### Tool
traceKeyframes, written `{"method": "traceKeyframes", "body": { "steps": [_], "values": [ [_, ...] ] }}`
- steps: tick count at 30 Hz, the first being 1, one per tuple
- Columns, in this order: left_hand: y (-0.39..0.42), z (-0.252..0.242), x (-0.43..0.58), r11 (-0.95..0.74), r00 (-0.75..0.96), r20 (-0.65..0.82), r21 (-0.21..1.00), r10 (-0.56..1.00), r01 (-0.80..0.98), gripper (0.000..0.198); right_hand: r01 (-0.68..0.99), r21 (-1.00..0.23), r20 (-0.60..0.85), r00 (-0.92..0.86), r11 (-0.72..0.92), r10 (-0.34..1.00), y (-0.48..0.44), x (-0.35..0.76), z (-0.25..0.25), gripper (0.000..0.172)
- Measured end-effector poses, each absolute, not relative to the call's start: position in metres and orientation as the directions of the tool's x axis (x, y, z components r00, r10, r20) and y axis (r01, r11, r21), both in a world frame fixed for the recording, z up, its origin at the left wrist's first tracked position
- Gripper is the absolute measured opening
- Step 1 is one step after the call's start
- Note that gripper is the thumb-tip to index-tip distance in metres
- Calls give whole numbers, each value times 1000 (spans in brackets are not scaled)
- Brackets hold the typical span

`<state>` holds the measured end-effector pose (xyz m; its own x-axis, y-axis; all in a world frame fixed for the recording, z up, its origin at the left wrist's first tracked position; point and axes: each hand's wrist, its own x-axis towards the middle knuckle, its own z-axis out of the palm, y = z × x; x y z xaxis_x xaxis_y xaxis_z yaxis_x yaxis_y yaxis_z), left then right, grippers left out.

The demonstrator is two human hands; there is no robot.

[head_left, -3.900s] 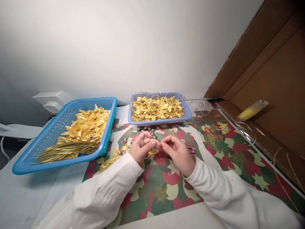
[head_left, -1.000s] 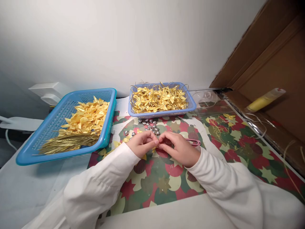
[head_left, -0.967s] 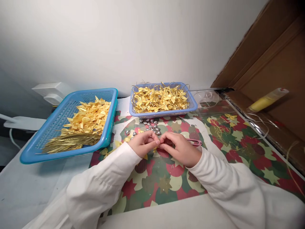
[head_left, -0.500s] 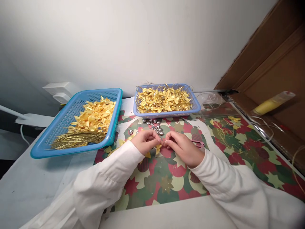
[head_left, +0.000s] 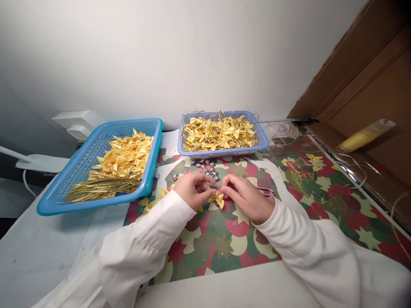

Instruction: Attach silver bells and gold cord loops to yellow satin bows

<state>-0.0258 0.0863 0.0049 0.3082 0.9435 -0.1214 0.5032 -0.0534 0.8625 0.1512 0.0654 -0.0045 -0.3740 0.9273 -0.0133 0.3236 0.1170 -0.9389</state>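
A small yellow ribbon bow (head_left: 220,201) hangs between my two hands, just above the patterned sheet (head_left: 224,252). My left hand (head_left: 189,191) is closed, its thumb tip against the bow's left side and its fingers curled. From the other side, my right hand (head_left: 245,196) pinches the bow's upper edge between thumb and forefinger. Several silver jingle bells (head_left: 210,171) lie loose just beyond my fingers. Beside my left wrist are loose yellow ribbon pieces (head_left: 150,203), partly hidden by the sleeve. A pink-handled tool (head_left: 267,191) lies partly behind my right hand.
At left, a blue basket (head_left: 48,204) holds yellow ribbon pieces and a bundle of gold wire ties (head_left: 102,188). A purple-blue basket (head_left: 221,152) against the wall holds finished-looking bows with gold ties. Yellow threads (head_left: 298,173) and a cardboard box (head_left: 359,94) are at right.
The yellow bow shows more fully between my hands, turned outward below the fingertips. Both hands stay nearly in place, and the view has shifted slightly.
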Motion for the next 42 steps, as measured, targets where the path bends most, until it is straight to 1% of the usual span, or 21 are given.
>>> {"method": "traceKeyframes", "body": {
  "steps": [3, 6, 9, 13, 17, 22, 33, 38, 42],
  "values": [
    [85, 10, -24, -136, 303, -66, 790, 951, 598, 17, 338, -933, -8, -369, 126, 929, 66, 151, -4, 12],
    [83, 11, -24, -249, 356, -7, 700, 934, 669, 12, 362, -922, -7, -371, 138, 929, 66, 151, -3, 13],
    [83, 8, -23, -354, 424, 55, 652, 904, 670, 13, 397, -905, -1, -363, 154, 932, 66, 151, -3, 13],
    [81, 5, -23, -399, 446, 96, 636, 890, 661, 14, 398, -905, -5, -359, 148, 933, 66, 151, -4, 12],
    [81, 6, -24, -400, 435, 109, 632, 894, 663, 13, 385, -914, -16, -356, 131, 934, 65, 151, -5, 12],
    [81, 9, -24, -365, 411, 97, 667, 907, 649, 13, 370, -923, -38, -358, 104, 933, 65, 150, -3, 13],
    [84, 7, -24, -256, 376, 8, 745, 927, 616, 13, 398, -909, -25, -347, 123, 938, 66, 151, -2, 12],
    [84, 7, -23, -209, 349, -15, 775, 937, 596, 12, 379, -920, -52, -362, 96, 931, 66, 151, 0, 13],
    [85, 6, -24, -195, 351, -25, 794, 936, 576, 11, 381, -918, -41, -370, 111, 928, 67, 152, 0, 13]
  ]
}}
